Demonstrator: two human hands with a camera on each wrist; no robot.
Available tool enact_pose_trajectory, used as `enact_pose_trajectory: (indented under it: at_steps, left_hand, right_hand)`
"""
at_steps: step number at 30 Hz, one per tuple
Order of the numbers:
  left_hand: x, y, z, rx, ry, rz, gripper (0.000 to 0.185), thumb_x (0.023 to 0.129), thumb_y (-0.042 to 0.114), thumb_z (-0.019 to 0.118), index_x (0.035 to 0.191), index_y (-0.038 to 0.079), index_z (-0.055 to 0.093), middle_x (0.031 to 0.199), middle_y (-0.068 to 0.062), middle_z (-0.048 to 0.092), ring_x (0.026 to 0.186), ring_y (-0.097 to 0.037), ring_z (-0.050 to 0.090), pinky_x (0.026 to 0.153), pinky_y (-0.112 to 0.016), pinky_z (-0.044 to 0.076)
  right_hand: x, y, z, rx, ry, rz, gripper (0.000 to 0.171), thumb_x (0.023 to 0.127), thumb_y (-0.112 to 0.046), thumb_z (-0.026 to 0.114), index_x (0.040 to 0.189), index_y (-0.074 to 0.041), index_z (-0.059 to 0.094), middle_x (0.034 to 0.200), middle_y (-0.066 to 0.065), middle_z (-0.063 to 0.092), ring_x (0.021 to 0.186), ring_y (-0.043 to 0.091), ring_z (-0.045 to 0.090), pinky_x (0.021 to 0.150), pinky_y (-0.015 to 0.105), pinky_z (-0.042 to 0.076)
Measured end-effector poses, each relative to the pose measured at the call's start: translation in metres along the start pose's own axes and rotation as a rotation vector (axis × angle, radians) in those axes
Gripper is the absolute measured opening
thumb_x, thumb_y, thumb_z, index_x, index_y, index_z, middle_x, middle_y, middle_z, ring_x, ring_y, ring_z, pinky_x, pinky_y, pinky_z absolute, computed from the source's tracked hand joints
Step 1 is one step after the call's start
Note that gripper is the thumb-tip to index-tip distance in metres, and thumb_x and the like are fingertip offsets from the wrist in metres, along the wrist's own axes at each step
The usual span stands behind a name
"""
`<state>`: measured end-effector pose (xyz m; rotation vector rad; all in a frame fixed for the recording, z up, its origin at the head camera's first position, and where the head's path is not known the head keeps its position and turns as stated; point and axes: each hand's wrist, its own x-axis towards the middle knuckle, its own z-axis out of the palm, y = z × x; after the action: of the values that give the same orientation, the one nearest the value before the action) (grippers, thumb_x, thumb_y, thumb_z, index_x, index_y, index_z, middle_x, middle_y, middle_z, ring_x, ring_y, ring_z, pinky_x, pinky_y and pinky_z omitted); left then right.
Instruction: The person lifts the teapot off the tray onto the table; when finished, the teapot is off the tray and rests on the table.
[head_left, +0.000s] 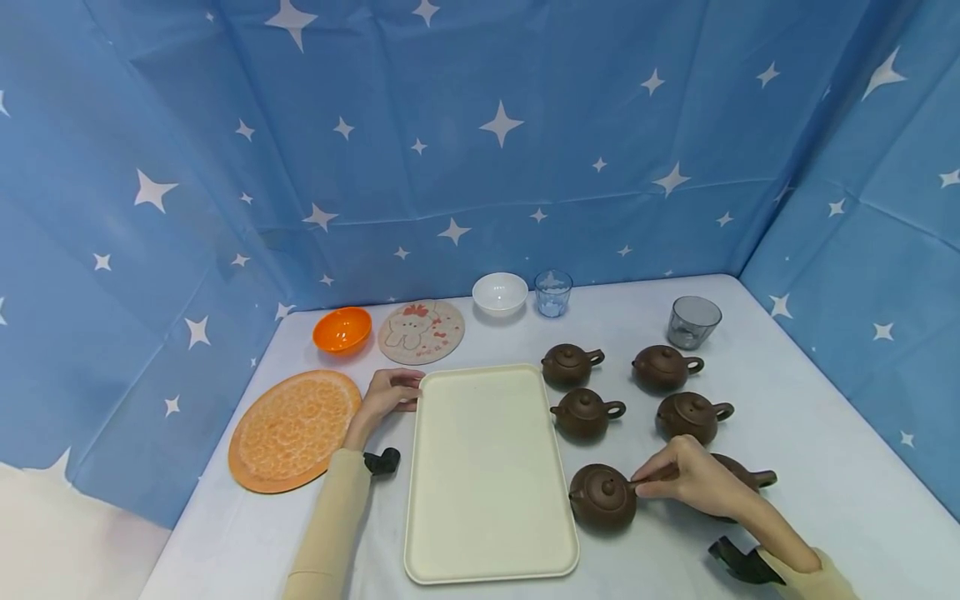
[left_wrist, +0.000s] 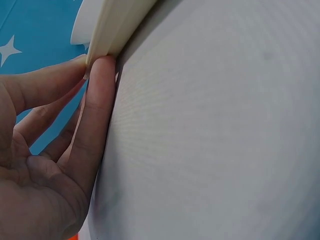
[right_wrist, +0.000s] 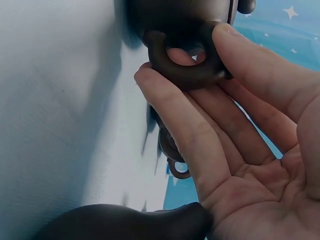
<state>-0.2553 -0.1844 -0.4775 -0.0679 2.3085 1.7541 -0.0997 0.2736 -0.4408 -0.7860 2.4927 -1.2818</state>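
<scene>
My left hand [head_left: 392,396] holds the upper left edge of a cream rectangular tray [head_left: 487,475], thumb and finger pinching its rim [left_wrist: 107,35] in the left wrist view. Beside the tray's lower right side is a dark brown teapot [head_left: 602,498]. Its loop handle [right_wrist: 185,75] is gripped between the thumb and fingers of my right hand [head_left: 693,479]. Whether that pot's base touches the cloth is hard to tell. Another brown teapot [head_left: 741,473] lies partly hidden behind the right hand. Several similar teapots [head_left: 583,417] stand further back, handles pointing right.
An orange bowl [head_left: 342,331], a round rabbit-print mat [head_left: 422,332], a white bowl [head_left: 500,294] and a blue glass [head_left: 552,293] line the back. A grey glass [head_left: 692,322] stands back right. A round orange placemat [head_left: 295,431] lies left, near the left forearm.
</scene>
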Motion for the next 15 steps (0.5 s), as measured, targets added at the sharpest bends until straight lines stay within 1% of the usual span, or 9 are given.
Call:
enact_pose_trajectory:
  at_steps: [3,7,10,12,15]
  left_hand:
    - [0.0008,0.0002,0.0009,0.0,0.001,-0.005,0.036,0.085,-0.005,0.062,0.121,-0.006,0.061,0.105,-0.018,0.059,0.075,-0.013,0.063,0.069,-0.03,0.061]
    - [0.001,0.0005,0.0016,-0.004,0.006,-0.002,0.036,0.085,-0.005,0.063,0.12,-0.006,0.061,0.103,-0.017,0.059,0.074,-0.013,0.063,0.069,-0.029,0.061]
    - [0.0001,0.0001,0.0017,0.0,0.006,0.003,0.036,0.086,-0.005,0.062,0.121,-0.006,0.061,0.103,-0.017,0.06,0.074,-0.013,0.063,0.068,-0.029,0.061]
    - [-0.0016,-0.0001,0.0017,0.011,0.011,0.003,0.034,0.087,-0.003,0.061,0.122,-0.005,0.06,0.105,-0.018,0.06,0.075,-0.014,0.063,0.068,-0.028,0.061]
    - [-0.0073,0.0019,0.0011,0.061,0.01,0.01,0.033,0.091,0.001,0.058,0.124,-0.006,0.059,0.11,-0.022,0.06,0.082,-0.02,0.064,0.068,-0.03,0.061]
  right_hand:
    - [0.0001,-0.0006,-0.0001,0.001,-0.002,0.024,0.012,0.079,-0.015,0.077,0.087,-0.005,0.078,0.081,-0.003,0.074,0.071,0.0,0.063,0.056,0.019,0.051]
    - [0.0007,-0.0013,-0.0004,-0.007,-0.005,0.035,0.013,0.079,-0.014,0.076,0.087,-0.005,0.078,0.081,-0.003,0.074,0.071,0.001,0.064,0.056,0.02,0.052]
    - [0.0012,-0.0026,-0.0004,-0.009,-0.017,0.06,0.014,0.08,-0.015,0.076,0.089,-0.005,0.077,0.082,-0.002,0.074,0.073,0.002,0.066,0.059,0.02,0.054]
    - [0.0017,-0.004,-0.0005,-0.011,-0.028,0.08,0.016,0.081,-0.017,0.075,0.091,-0.005,0.077,0.085,-0.002,0.074,0.077,0.003,0.067,0.062,0.02,0.056]
    - [0.0034,-0.0073,-0.0025,-0.016,-0.032,0.1,0.02,0.085,-0.02,0.072,0.095,-0.003,0.076,0.089,0.001,0.074,0.081,0.003,0.068,0.067,0.019,0.057]
